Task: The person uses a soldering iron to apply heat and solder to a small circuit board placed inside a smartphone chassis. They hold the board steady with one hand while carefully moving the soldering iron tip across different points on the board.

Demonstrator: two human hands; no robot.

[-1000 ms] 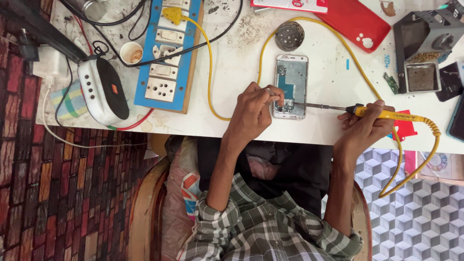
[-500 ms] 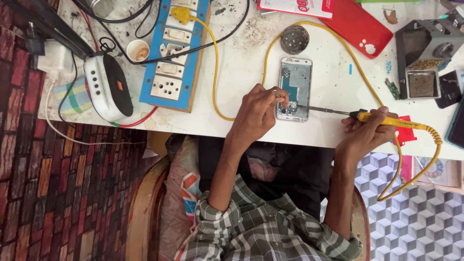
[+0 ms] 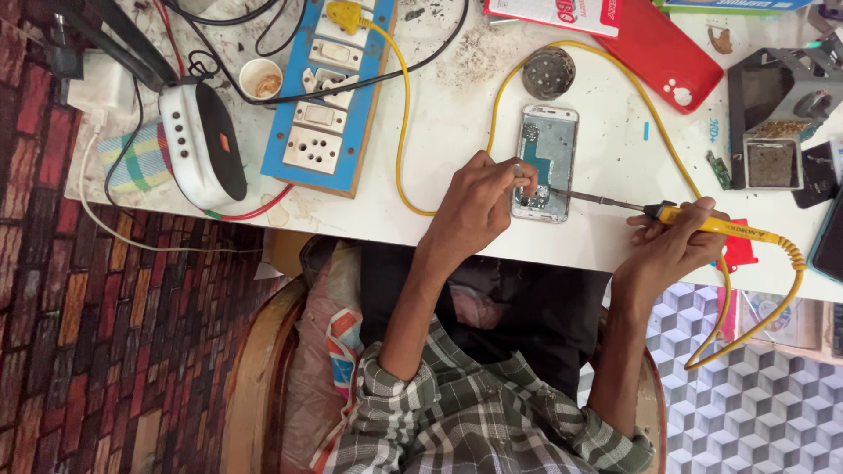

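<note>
The opened phone lies flat on the white surface, just ahead of both hands. The left hand rests against its lower left edge, fingertips pinched over the exposed board; what they pinch is too small to tell. The right hand has its grip clenched round the yellow soldering iron, its tip touching the phone's lower part.

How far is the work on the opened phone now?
Done: the white phone lies opened, back cover off. In hand: the right hand holds the yellow soldering iron, tip on the board; the left hand steadies something there. Left: the phone remains unclosed.
</note>
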